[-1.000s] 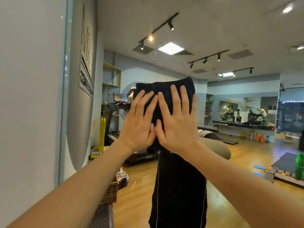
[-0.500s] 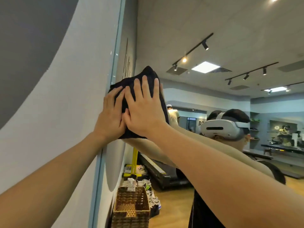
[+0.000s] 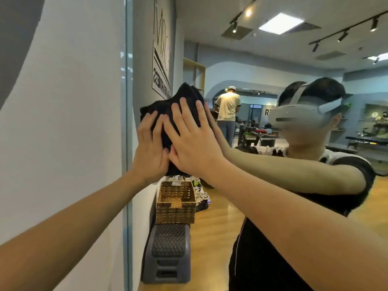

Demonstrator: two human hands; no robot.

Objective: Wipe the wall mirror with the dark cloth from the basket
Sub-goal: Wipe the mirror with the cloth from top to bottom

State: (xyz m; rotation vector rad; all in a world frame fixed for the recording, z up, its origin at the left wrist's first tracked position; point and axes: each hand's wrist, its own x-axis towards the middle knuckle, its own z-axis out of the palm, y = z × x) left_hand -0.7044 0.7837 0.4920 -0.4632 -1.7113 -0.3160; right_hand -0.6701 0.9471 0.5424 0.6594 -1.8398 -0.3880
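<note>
The dark cloth (image 3: 165,110) lies bunched flat against the wall mirror (image 3: 144,59), close to the glass's left edge. My left hand (image 3: 150,152) presses its lower left part with straight fingers. Beside it, thumbs nearly touching, my right hand (image 3: 193,141) presses the cloth's right half with the fingers spread. The woven basket (image 3: 175,202) shows low in the mirror, below the hands. The hands hide the lower part of the cloth.
A white wall (image 3: 63,122) runs left of the mirror edge. In the reflection a grey stepped block (image 3: 168,253) stands in front of the basket, shoes lie behind it, and a person in a light shirt (image 3: 227,106) stands far off on the wooden floor.
Both hands slid the cloth leftward across the glass from its middle to near the left edge. The view turned left and dipped, bringing the basket into sight.
</note>
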